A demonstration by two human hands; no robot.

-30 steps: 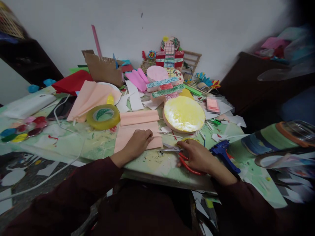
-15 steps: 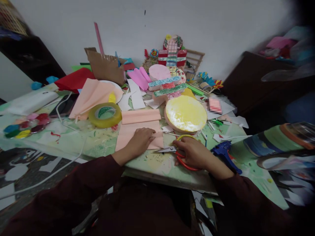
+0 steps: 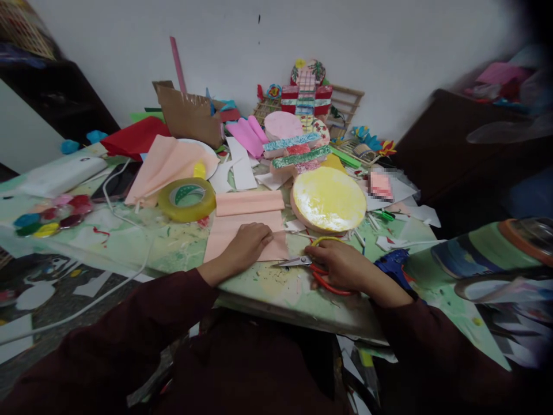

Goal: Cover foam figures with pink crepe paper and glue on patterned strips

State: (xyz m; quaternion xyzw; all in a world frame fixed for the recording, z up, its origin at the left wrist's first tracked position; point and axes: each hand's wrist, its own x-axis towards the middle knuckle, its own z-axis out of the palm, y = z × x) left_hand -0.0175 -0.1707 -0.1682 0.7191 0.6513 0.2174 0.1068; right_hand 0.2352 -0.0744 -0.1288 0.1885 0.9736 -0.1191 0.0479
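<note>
My left hand [image 3: 246, 245] rests on a folded sheet of peach crepe paper [image 3: 242, 227] on the green table [image 3: 173, 253], fingers curled and pressed down on it. A second peach fold [image 3: 249, 203] lies just behind. My right hand [image 3: 341, 262] is closed over the red handles of a pair of scissors [image 3: 302, 264] that lie on the table, blades pointing left toward the paper. Both sleeves are dark maroon.
A roll of clear tape [image 3: 186, 199] sits left of the paper, a round yellow disc [image 3: 329, 199] behind the scissors, a blue glue gun [image 3: 395, 265] at my right wrist. Paper scraps, a paint palette [image 3: 45, 216], white cable [image 3: 116, 271] and craft models crowd the back.
My right hand has shifted slightly left and closed further over the scissors' handles. The left hand stays on the peach paper. The view has drifted a little.
</note>
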